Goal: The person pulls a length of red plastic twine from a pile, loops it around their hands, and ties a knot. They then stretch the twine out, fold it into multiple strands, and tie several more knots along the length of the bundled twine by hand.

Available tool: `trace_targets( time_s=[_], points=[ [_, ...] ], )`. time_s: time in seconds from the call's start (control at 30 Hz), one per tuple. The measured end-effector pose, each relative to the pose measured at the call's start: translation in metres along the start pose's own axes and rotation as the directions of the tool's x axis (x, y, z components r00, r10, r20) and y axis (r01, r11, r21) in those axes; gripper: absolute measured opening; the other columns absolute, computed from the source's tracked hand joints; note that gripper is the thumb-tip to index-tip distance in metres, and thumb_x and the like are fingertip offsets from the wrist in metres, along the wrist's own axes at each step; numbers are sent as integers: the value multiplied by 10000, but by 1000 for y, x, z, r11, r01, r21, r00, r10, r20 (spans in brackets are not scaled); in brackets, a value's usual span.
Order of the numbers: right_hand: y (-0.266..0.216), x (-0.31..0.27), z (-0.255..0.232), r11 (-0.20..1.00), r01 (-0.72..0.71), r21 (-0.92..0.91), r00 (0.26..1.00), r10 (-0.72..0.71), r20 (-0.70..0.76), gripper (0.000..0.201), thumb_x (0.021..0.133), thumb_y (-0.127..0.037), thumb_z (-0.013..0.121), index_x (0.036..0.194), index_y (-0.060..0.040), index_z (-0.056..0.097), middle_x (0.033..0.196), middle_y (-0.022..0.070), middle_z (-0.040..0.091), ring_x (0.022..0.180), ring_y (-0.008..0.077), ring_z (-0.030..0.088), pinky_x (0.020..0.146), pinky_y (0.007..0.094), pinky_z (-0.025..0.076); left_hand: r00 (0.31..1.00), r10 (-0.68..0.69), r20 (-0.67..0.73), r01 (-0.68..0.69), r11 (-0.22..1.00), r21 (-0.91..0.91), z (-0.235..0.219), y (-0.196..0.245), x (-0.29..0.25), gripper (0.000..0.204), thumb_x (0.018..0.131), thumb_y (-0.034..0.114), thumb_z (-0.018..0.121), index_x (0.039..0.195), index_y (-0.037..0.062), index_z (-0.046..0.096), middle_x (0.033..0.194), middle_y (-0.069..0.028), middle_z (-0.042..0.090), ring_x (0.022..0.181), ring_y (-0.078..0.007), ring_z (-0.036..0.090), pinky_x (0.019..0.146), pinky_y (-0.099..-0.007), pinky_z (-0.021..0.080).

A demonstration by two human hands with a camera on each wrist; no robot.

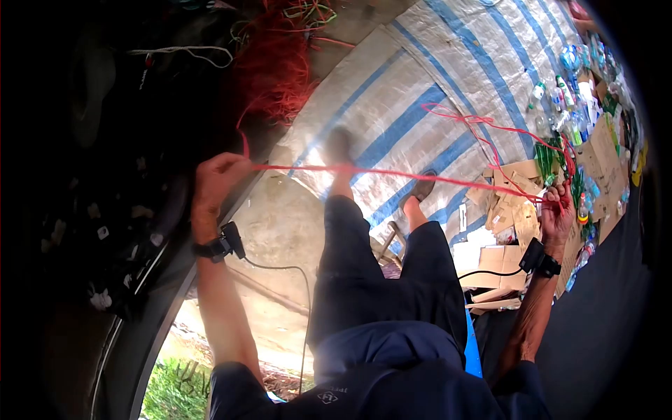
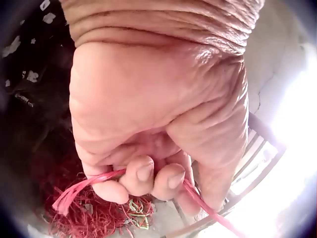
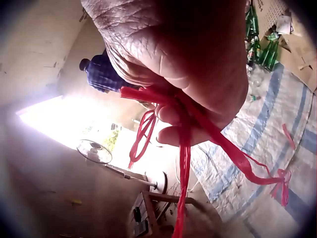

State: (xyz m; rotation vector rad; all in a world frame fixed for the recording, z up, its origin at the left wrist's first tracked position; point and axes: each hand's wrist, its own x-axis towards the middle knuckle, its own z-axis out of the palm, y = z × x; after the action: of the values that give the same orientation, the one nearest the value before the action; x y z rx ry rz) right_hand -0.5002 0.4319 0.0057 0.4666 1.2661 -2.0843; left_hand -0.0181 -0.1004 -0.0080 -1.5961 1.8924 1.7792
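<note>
A length of red plastic twine (image 1: pixel 315 168) runs nearly straight across the front of the body from one hand to the other. My left hand (image 1: pixel 218 183) grips one end in curled fingers; in the left wrist view a short tail of the twine (image 2: pixel 198 199) sticks out past the fingers. On the other side my right hand (image 1: pixel 556 220) holds several strands, its fingers bent round them. From it, in the right wrist view, hang a loop and loose lengths of red twine (image 3: pixel 183 163), one with a knot. A looser strand trails over the striped sheet (image 1: pixel 392 91).
A tangled heap of red twine (image 1: pixel 280 80) lies at the upper left. Flattened cardboard (image 1: pixel 507 259) and plastic bottles (image 1: pixel 570 98) are piled to the right. The right wrist view shows another person (image 3: pixel 106 77) and a standing fan (image 3: pixel 94 151).
</note>
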Motion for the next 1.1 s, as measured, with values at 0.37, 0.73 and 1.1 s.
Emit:
trace_targets(
  time_s=[0.37, 0.73, 1.1],
  points=[
    [-29, -23, -24, 998, -27, -51, 997, 31, 74, 153, 1046, -160, 493, 1075, -27, 564, 802, 10, 486, 716, 125, 456, 678, 278, 405, 982, 101, -158, -71, 981, 183, 2, 0, -13, 212, 931, 211, 697, 834, 23, 693, 705, 51, 545, 642, -32, 450, 593, -211, 360],
    [-15, -42, -8, 919, -58, -389, 951, -68, -302, 275, 1032, -332, 538, 1147, -88, 591, 822, -10, 607, 686, 107, 594, 587, 241, 530, 933, 114, -340, -66, 987, 150, 11, -1, -19, 207, 911, 229, 745, 793, 70, 687, 666, 86, 490, 608, -17, 391, 548, -210, 285],
    [-5, -47, -18, 829, -232, -510, 956, 98, -276, 221, 1044, -323, 515, 1092, -126, 603, 654, -93, 461, 462, -3, 293, 402, 166, 224, 864, 142, -482, -49, 978, 201, -10, -40, -4, 242, 898, 248, 763, 772, 57, 681, 627, 99, 401, 563, -25, 293, 510, -236, 199]
  ],
)
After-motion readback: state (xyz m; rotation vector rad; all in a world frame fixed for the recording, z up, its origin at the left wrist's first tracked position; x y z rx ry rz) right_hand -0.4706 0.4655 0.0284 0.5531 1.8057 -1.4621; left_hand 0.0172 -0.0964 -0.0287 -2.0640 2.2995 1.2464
